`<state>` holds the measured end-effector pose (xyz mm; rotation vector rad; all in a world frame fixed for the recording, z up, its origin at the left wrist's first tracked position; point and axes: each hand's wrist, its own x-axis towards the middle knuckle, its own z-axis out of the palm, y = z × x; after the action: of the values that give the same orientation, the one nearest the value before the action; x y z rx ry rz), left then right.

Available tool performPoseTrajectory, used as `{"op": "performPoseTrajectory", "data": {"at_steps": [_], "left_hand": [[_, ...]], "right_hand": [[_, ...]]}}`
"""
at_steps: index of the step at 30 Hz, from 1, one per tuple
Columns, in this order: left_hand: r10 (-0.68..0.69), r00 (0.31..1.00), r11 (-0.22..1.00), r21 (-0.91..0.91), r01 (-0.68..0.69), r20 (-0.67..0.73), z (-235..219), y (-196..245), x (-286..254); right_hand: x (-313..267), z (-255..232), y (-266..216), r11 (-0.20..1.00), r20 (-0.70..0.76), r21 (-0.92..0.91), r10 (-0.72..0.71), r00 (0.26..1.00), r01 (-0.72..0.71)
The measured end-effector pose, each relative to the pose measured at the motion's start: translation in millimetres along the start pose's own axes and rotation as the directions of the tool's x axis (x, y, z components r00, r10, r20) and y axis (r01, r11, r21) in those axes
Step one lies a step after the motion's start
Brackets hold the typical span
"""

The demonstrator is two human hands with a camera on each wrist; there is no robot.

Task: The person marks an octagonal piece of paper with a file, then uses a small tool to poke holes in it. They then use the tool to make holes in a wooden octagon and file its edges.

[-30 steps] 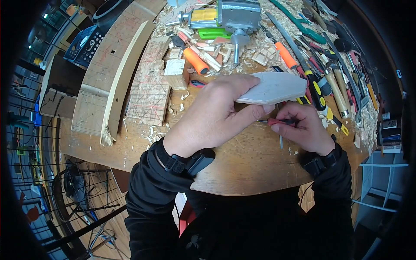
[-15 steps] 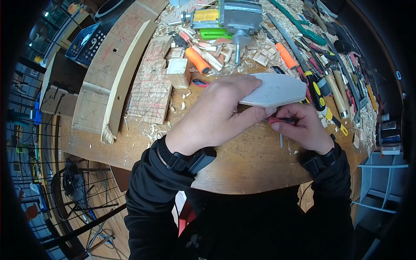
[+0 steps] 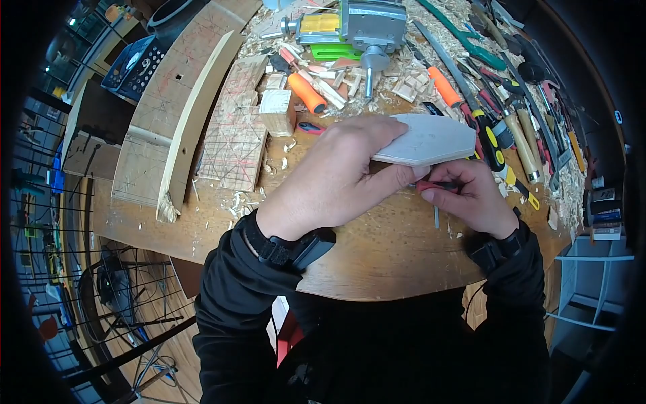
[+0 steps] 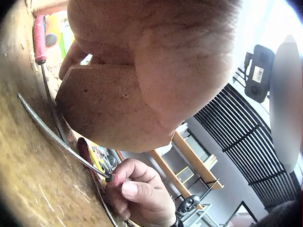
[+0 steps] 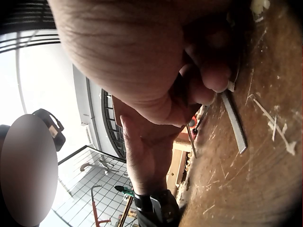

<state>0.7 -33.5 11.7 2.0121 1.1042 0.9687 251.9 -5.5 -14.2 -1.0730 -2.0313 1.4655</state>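
My left hand (image 3: 343, 168) grips a pale flat wooden board (image 3: 431, 138) with cut-off corners, thumb below and fingers over the far side. The board is held tilted above the table, its underside showing in the left wrist view with two small dark marks. My right hand (image 3: 479, 202) pinches the red handle (image 3: 436, 188) of a slim file between thumb and fingers, close under the board's near edge. In the left wrist view the file's grey rough shaft (image 4: 43, 126) runs beneath the board, apart from it. A flat metal strip (image 5: 234, 124) lies on the table below my right hand.
Chisels, files and knives (image 3: 518, 138) crowd the right side among wood shavings. A grey vise (image 3: 370, 27) stands at the back, with an orange-handled tool (image 3: 307, 93) before it. A wood block (image 3: 276, 113), a marked board (image 3: 232, 151) and a long curved timber (image 3: 195, 114) lie left.
The file's shaft, seen left of its handle a second ago, is now mostly hidden by my left thumb. The hands and the board have shifted only slightly.
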Motion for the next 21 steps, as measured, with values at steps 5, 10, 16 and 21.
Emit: {"op": "performPoseTrajectory", "data": {"at_steps": [5, 10, 16, 21], "left_hand": [[0.020, 1.000, 0.999, 0.037, -0.020, -0.006, -0.7, -0.5, -0.8], [0.016, 1.000, 0.999, 0.033, -0.016, 0.000, -1.3, 2.0, -0.6], [0.017, 1.000, 0.999, 0.050, -0.017, -0.001, -1.0, 2.4, -1.2], [0.008, 1.000, 0.999, 0.031, -0.008, 0.000, -0.4, 3.8, -1.2]], "right_hand": [[-0.4, 0.5, -0.6, 1.000, -0.004, 0.004, 0.015, 1.000, -0.015], [-1.1, 0.2, -0.2, 1.000, 0.000, -0.004, 0.016, 1.000, -0.016], [-0.1, -0.3, -0.4, 1.000, 0.003, -0.022, -0.011, 1.000, 0.011], [0.0, 0.7, -2.2, 1.000, 0.001, -0.020, -0.010, 1.000, 0.010]]}}
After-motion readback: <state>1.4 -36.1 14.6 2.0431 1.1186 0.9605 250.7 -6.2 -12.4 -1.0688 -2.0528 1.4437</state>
